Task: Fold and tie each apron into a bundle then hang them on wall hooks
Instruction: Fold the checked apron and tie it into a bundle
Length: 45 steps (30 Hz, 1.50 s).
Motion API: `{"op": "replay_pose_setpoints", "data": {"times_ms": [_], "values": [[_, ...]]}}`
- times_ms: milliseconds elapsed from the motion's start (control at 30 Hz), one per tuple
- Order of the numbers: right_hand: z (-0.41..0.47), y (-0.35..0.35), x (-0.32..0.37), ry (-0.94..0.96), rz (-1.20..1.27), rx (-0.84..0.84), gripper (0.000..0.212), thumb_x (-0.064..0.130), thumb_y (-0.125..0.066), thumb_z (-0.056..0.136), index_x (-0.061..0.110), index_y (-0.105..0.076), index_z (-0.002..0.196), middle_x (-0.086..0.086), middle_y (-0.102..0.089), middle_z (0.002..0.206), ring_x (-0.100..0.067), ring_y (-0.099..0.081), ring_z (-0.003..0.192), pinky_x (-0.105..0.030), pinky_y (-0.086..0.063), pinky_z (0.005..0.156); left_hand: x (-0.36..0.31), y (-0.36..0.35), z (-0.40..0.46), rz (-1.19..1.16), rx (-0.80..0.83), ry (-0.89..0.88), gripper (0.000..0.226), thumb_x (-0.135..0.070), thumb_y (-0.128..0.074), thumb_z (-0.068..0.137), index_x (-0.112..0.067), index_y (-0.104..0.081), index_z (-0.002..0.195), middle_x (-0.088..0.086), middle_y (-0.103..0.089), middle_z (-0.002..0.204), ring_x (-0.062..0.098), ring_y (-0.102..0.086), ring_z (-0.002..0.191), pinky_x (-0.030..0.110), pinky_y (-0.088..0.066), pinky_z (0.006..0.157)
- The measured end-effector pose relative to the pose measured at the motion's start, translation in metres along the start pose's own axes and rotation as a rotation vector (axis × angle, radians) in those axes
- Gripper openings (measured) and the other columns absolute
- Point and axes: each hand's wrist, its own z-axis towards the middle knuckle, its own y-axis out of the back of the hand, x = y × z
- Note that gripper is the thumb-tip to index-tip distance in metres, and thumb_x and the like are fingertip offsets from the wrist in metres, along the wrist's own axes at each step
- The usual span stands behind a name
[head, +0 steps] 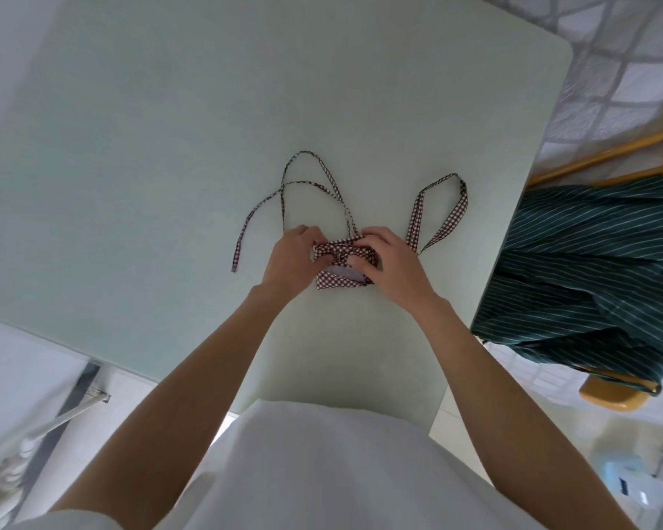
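I see a checked apron bundle (341,275) made of thin woven cloth, red and white, with soft cloth ties (311,185). The table (169,147) under it looks smooth and matt, pale green. A striped apron (590,269) is dark green cloth, lying on a chair (609,395) of smooth, shiny yellow wood.

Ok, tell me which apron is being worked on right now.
The red checked apron, folded small on the table, held by both hands. The green striped apron lies untouched over the chair.
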Motion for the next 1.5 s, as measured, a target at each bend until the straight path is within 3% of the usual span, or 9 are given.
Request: {"op": "replay_pose_setpoints", "data": {"times_ms": [167,467,700,867,1000,1100,1200,1333,1500], "values": [[0.003,0.004,0.007,0.064,-0.331,0.09,0.039,0.034,-0.063,0.087,0.009,-0.057,0.116,-0.004,-0.054,0.129,-0.027,-0.048,0.114,-0.039,-0.045,0.089,-0.012,0.0,0.012,0.143,0.116,-0.009,0.036,-0.02,-0.067,0.082,-0.014,-0.056,0.116,0.009,-0.062,0.11,0.025,-0.056,0.103,0.031,-0.039,0.087],[0.022,0.011,0.011,-0.159,-0.106,0.22,0.023,0.025,-0.071,0.082,0.013,-0.054,0.091,-0.001,-0.049,0.089,-0.022,-0.052,0.084,-0.028,-0.027,0.064,-0.021,0.004,0.018,0.324,0.275,-0.054,0.031,-0.021,-0.059,0.088,-0.011,-0.057,0.117,0.013,-0.051,0.118,0.028,-0.043,0.114,0.032,-0.036,0.091],[0.013,0.013,0.011,-0.248,0.115,0.112,0.05,0.02,-0.079,0.074,0.011,-0.043,0.108,0.0,-0.053,0.098,-0.013,-0.05,0.088,-0.022,-0.036,0.074,-0.02,0.009,0.007,0.22,0.205,-0.079,0.021,-0.021,-0.057,0.089,-0.02,-0.053,0.109,0.0,-0.063,0.105,0.023,-0.058,0.096,0.031,-0.038,0.075],[0.011,0.022,0.012,-0.328,0.193,0.205,0.061,0.029,-0.079,0.074,0.009,-0.05,0.123,0.001,-0.058,0.107,-0.013,-0.055,0.098,-0.022,-0.038,0.082,-0.02,0.014,0.005,0.086,0.18,-0.095,0.027,-0.018,-0.062,0.086,-0.024,-0.054,0.111,-0.005,-0.066,0.105,0.019,-0.06,0.09,0.031,-0.043,0.076],[0.006,0.035,0.012,-0.308,0.189,0.16,0.032,0.035,-0.076,0.076,0.01,-0.063,0.092,0.001,-0.066,0.086,-0.018,-0.061,0.082,-0.025,-0.038,0.065,-0.023,0.021,0.007,-0.047,0.17,-0.178,0.041,-0.017,-0.066,0.083,-0.03,-0.05,0.119,-0.015,-0.063,0.106,0.011,-0.059,0.092,0.034,-0.047,0.087],[-0.004,0.048,0.019,-0.249,0.165,0.05,0.026,0.033,-0.076,0.076,0.021,-0.059,0.092,0.016,-0.056,0.077,-0.003,-0.052,0.069,-0.011,-0.033,0.055,-0.029,0.029,0.009,-0.091,0.172,-0.292,0.044,-0.023,-0.069,0.082,-0.034,-0.051,0.121,-0.023,-0.058,0.105,-0.001,-0.055,0.096,0.027,-0.045,0.09],[-0.013,0.058,0.024,-0.172,0.108,-0.053,0.027,0.03,-0.076,0.076,0.018,-0.058,0.093,0.012,-0.058,0.077,-0.01,-0.053,0.07,-0.019,-0.036,0.059,-0.04,0.038,0.008,-0.145,0.103,-0.451,0.034,-0.034,-0.063,0.087,-0.032,-0.055,0.119,-0.02,-0.057,0.111,-0.003,-0.054,0.098,0.016,-0.042,0.086],[-0.025,0.065,0.032,-0.09,-0.033,-0.087,0.034,0.035,-0.073,0.078,0.016,-0.06,0.103,-0.002,-0.066,0.081,-0.019,-0.058,0.072,-0.034,-0.044,0.065,-0.053,0.039,0.011,-0.048,0.016,-0.641,0.022,-0.014,-0.058,0.091,-0.022,-0.064,0.11,-0.007,-0.059,0.105,0.003,-0.053,0.085,0.01,-0.038,0.082],[-0.038,0.066,0.037,-0.027,-0.105,-0.097,0.037,0.036,-0.074,0.077,0.017,-0.064,0.107,-0.003,-0.069,0.082,-0.02,-0.061,0.074,-0.03,-0.044,0.063,-0.062,0.041,0.015,0.014,0.093,-0.674,0.011,-0.013,-0.065,0.085,-0.017,-0.069,0.094,-0.004,-0.062,0.098,0.01,-0.056,0.086,0.029,-0.049,0.076]]}}
